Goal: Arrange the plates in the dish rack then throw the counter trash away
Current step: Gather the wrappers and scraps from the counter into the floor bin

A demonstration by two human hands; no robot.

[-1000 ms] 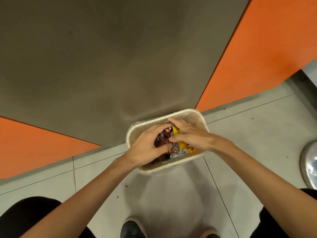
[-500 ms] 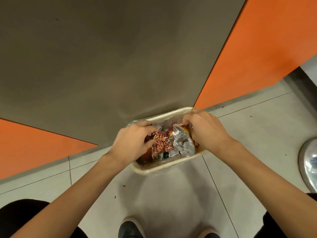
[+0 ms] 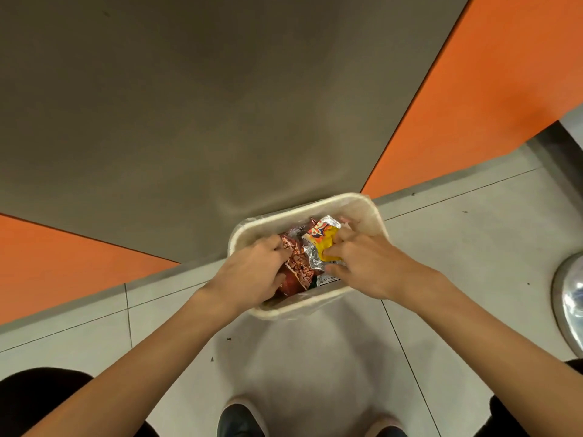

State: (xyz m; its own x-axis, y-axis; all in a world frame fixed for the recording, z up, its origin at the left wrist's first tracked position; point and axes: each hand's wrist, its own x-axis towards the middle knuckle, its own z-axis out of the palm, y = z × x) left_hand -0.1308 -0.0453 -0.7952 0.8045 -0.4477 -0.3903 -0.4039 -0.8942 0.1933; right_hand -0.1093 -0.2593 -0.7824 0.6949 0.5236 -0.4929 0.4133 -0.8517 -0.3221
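Observation:
A cream plastic trash bin stands on the tiled floor against the grey cabinet front. Crumpled snack wrappers fill its mouth. My left hand is over the bin's left side, its fingers closed on a red-brown wrapper. My right hand is over the right side, gripping a yellow and silver wrapper. Both hands are at rim level, pressing into the bin. No plates or dish rack are in view.
A grey cabinet panel with orange panels on either side rises behind the bin. A shiny metal object sits on the floor at the right edge. My shoes show at the bottom, on pale floor tiles.
My hands came slightly apart, then closed on the wrappers again. The yellow and silver wrapper now shows its printed side, higher in the bin.

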